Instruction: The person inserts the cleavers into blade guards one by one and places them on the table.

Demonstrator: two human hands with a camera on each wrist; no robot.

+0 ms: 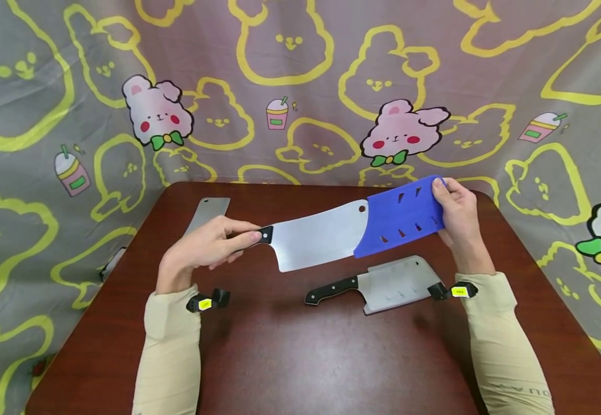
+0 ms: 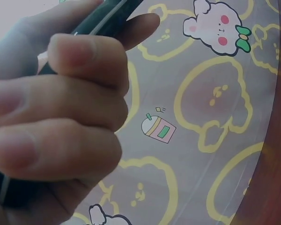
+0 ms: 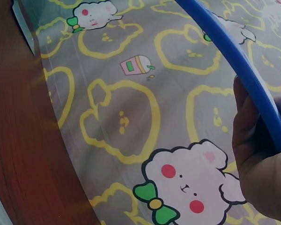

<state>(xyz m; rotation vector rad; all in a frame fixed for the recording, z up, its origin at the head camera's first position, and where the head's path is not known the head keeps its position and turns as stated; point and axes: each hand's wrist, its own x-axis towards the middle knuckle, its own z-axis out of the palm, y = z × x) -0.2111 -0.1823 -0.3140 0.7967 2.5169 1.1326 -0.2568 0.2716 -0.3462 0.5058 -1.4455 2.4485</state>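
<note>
My left hand point(image 1: 207, 248) grips the black handle point(image 2: 107, 21) of a cleaver point(image 1: 316, 233), its fingers curled round it in the left wrist view. The broad steel blade points right, raised above the table. My right hand point(image 1: 458, 213) pinches the far end of a blue blade sheath point(image 1: 404, 216) with small slots, thumb on its front face. The sheath's curved edge overlaps the blade's tip end, just beside the hole in the blade. In the right wrist view the blue sheath point(image 3: 239, 61) shows edge-on between thumb and fingers.
A second cleaver point(image 1: 331, 290) with a black riveted handle lies on the brown table point(image 1: 300, 357), its blade in a translucent sheath point(image 1: 399, 282). Another pale blade point(image 1: 209, 210) lies at the back left, partly behind my left hand. A patterned curtain point(image 1: 305, 86) surrounds the table.
</note>
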